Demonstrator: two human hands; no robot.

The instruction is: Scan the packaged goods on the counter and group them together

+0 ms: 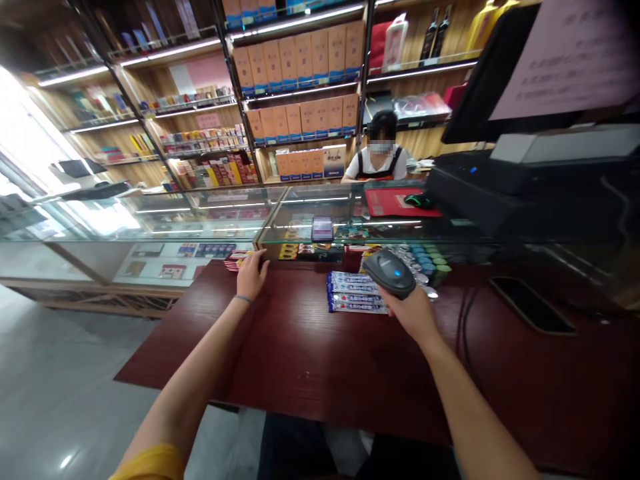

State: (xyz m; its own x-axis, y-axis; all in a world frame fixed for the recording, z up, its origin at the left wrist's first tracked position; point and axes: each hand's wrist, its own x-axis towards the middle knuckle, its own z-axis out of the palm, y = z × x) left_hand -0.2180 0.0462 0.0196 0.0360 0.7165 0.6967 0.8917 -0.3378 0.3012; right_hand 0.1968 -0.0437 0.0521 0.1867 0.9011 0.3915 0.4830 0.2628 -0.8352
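In my right hand (413, 313) is a dark grey barcode scanner (390, 272), its blue light showing on top. The scanner is above a row of blue-and-white wrapped snack bars (353, 293), covering their right ends. Behind it stand several silver, blue and green cylindrical packs (425, 260), partly hidden. My left hand (251, 275) rests at the right end of a stack of small red-and-white packets (235, 260). Its thumb is held apart from the fingers, and its fingertips are partly hidden.
A dark red counter (295, 363) backs onto a glass display case (225, 217). On the right are a black phone (533, 305), cables and a monitor (485, 80). Another phone-like device (323, 229) stands on the glass. Behind the case is a person (379, 160).
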